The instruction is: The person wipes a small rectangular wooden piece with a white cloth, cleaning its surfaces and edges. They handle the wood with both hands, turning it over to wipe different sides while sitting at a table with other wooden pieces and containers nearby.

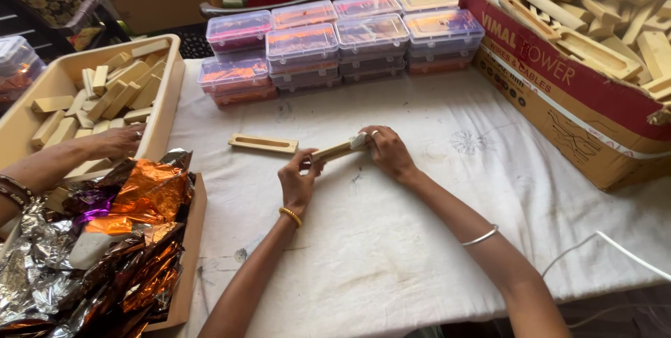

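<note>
Fingers of both hands are pinched on one long wooden piece (340, 149), one hand per end. Left hand (299, 183) grips the near-left end between thumb and fingertips; right hand (388, 153) wraps the far-right end, where a small pale bit shows at the fingertips, too small to identify. The piece sits slightly tilted, right end higher, held just above the white tablecloth (391, 240), apart from it as far as I can tell. An end-to-end grip like this leaves the middle of the piece exposed and steady, likely for fitting or checking.

A slotted wooden block (263, 143) lies flat on the cloth just left of the hands, near but not touching them; looks staged within reach.

Supply layout:
- cardboard box (559, 93) on the right, heaped with similar wooden parts
- tray (164, 111) of small wooden blocks on the left, with another person's hand (115, 144) reaching into it
- crumpled orange, purple and silver foil wrappers (133, 233) in a shallow box, near left
- stacked clear plastic boxes (335, 41) along the back of the table
</note>
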